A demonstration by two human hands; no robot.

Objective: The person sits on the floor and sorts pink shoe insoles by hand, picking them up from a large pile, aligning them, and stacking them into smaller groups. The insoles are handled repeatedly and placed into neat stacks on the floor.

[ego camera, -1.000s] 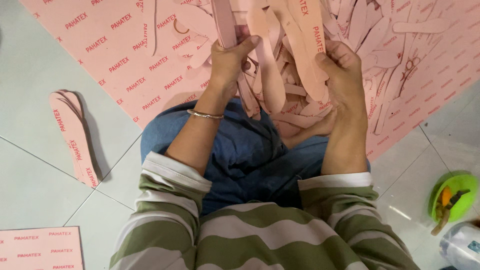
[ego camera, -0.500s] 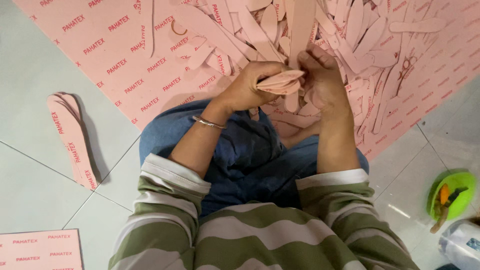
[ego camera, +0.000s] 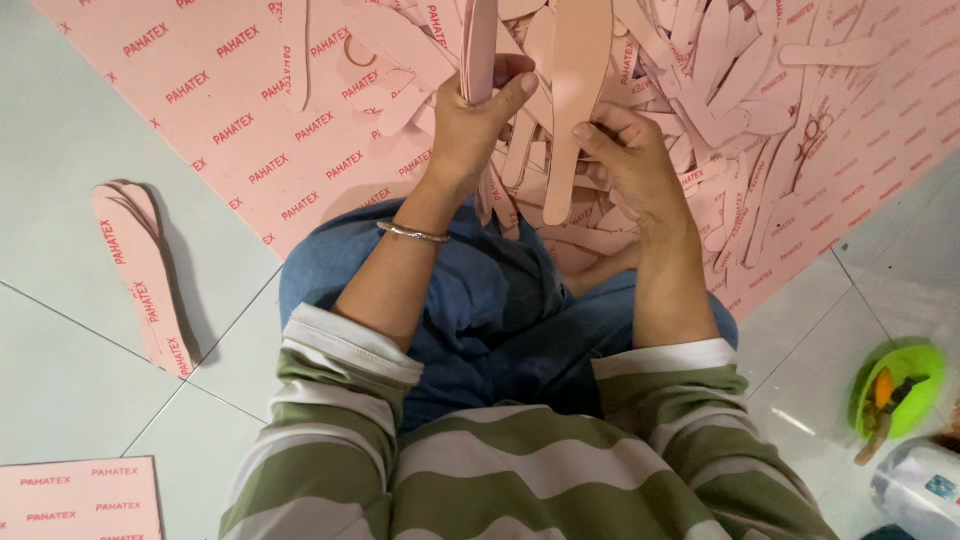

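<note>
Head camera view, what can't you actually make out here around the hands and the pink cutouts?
- Stack of pink cutouts in the left hand: its top is cut off by the frame's upper edge, so no count.
- Single pink cutout at the right hand: its top is cut off too.
- Green bowl: contents too small to identify.
- Clear container: cropped by the corner.
- Legs: partly hidden under the striped sleeves.

Pale grey tiled floor (ego camera: 70, 130) with thin dark grout lines, glossy, light glare at lower right. Large pink printed sheet (ego camera: 240, 110) covers upper frame. Green bowl (ego camera: 905, 385) at right edge, clear plastic container (ego camera: 925, 485) below it.
</note>
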